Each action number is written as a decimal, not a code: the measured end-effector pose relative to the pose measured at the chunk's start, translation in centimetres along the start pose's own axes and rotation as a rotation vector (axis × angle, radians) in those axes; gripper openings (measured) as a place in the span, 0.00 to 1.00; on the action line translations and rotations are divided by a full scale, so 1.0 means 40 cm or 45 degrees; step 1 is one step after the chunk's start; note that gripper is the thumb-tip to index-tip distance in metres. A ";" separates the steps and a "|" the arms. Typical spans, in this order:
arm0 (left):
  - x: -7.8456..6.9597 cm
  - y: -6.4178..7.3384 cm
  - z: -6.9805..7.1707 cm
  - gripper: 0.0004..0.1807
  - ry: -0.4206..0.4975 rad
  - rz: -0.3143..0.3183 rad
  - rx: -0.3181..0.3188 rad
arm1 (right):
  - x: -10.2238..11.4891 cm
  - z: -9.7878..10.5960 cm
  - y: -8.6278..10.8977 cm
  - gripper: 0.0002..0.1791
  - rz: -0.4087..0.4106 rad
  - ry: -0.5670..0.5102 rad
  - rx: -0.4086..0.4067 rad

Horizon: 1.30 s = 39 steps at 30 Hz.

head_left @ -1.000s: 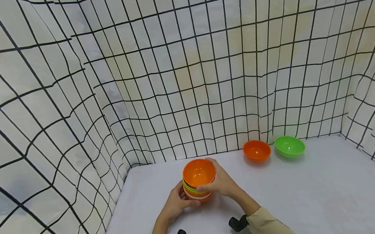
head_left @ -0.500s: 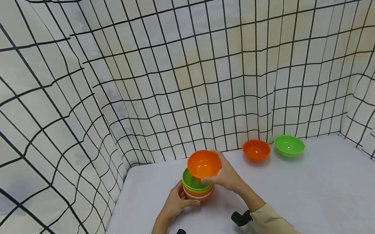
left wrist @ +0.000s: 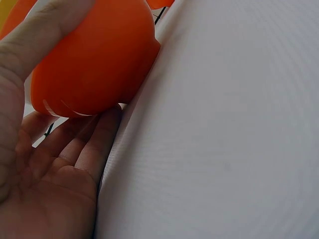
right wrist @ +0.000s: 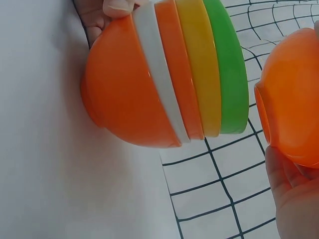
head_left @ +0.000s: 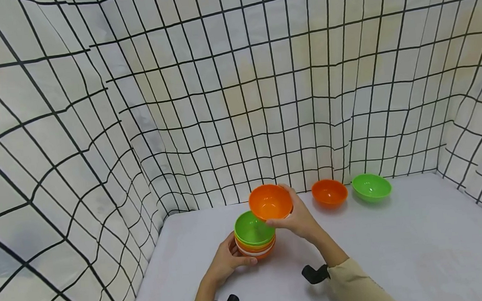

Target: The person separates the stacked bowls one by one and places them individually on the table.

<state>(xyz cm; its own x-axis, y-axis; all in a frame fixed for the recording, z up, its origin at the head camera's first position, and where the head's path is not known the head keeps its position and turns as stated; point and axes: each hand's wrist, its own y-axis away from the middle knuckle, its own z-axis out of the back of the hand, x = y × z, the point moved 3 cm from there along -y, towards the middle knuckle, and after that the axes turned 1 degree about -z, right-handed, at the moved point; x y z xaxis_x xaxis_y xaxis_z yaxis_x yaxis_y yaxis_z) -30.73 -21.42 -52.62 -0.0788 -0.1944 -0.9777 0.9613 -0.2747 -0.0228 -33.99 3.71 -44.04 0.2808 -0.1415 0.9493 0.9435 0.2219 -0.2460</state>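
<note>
A stack of nested bowls stands on the white table, with a green bowl [head_left: 253,229] on top. Below it the right wrist view shows a yellow bowl [right wrist: 199,64], an orange one, a white one [right wrist: 159,64] and an orange bottom bowl [right wrist: 124,89]. My left hand [head_left: 226,263] holds the stack low down, thumb on the near side and fingers round the left. My right hand [head_left: 299,219] grips a separate orange bowl [head_left: 270,202] by its right side, thumb in front. That bowl is up in the air, tilted, with a gap between it and the green rim.
Against the back of the table [head_left: 422,240] sit another orange bowl [head_left: 330,193] and a green bowl [head_left: 372,188], side by side. White walls with a black grid [head_left: 237,99] enclose the table at the back and sides. A black wrist mount [head_left: 314,274] sticks out at my right cuff.
My right hand has lifted the top orange bowl off the stack and carried it up and to the right, uncovering the green bowl. My left hand has stayed in place on the stack.
</note>
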 end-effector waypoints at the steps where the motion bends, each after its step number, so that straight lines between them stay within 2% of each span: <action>1: 0.000 0.000 0.000 0.53 0.001 0.000 0.000 | -0.001 0.002 -0.001 0.61 -0.001 0.002 -0.003; 10: -0.001 -0.001 0.000 0.54 0.011 -0.010 0.002 | -0.016 0.027 -0.007 0.64 -0.044 0.033 -0.036; 18: 0.001 -0.001 0.001 0.56 0.020 -0.010 -0.001 | -0.036 0.054 -0.015 0.64 -0.104 0.100 -0.104; 24: -0.001 0.000 0.000 0.57 0.033 -0.015 0.000 | -0.060 0.074 -0.022 0.65 -0.168 0.101 -0.152; 39: -0.007 0.002 -0.003 0.56 0.035 -0.007 -0.017 | -0.139 0.095 -0.027 0.67 -0.290 0.185 -0.145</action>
<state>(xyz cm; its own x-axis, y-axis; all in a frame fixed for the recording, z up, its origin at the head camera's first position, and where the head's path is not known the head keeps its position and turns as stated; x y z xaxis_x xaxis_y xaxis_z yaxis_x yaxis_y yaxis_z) -30.60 -21.28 -52.37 -0.0771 -0.1669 -0.9830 0.9643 -0.2628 -0.0310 -37.26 7.93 -48.29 0.0739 -0.3137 0.9466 0.9965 0.0597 -0.0580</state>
